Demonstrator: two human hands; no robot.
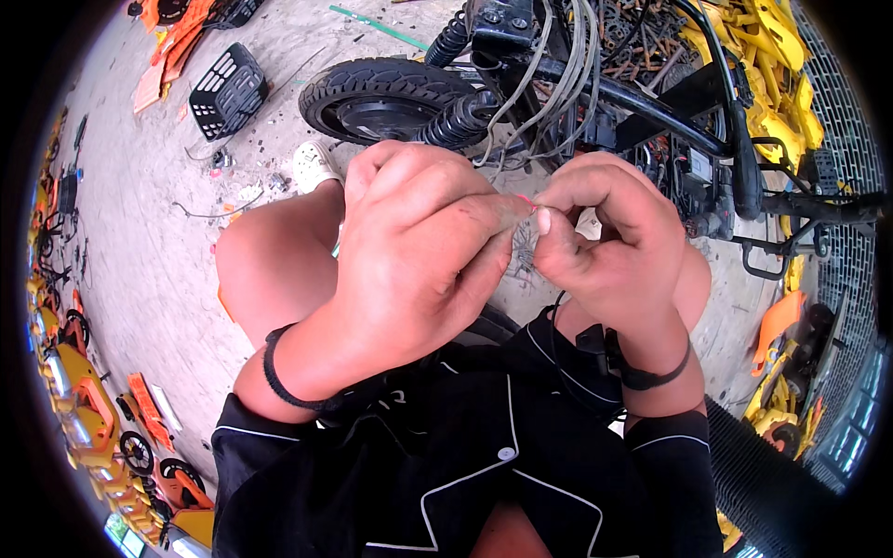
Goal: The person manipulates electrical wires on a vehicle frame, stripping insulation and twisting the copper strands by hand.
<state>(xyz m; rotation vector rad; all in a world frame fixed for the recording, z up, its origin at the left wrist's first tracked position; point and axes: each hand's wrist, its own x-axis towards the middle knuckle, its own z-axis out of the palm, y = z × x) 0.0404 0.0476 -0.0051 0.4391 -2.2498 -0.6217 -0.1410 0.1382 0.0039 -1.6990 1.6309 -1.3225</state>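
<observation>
In front of my chest, my left hand (409,246) and my right hand (619,242) meet at their fingertips. Between them shows the tip of a small, thin red piece (526,199), too small to name for certain. The thumb and forefinger of my right hand pinch at it. My left hand is closed with its fingertips against the same spot, its other fingers curled in. Whatever else lies inside the left hand is hidden. Just beyond the hands stands a black two-wheeler frame (633,98) with loose grey cables (588,70) hanging from it.
The frame's wheel (372,98) with its black tyre is ahead, beside a coil spring (456,121). A black plastic basket (230,91) lies on the concrete floor at far left. Yellow body panels (777,84) pile up at right, with rusty metal parts (642,42) nearby.
</observation>
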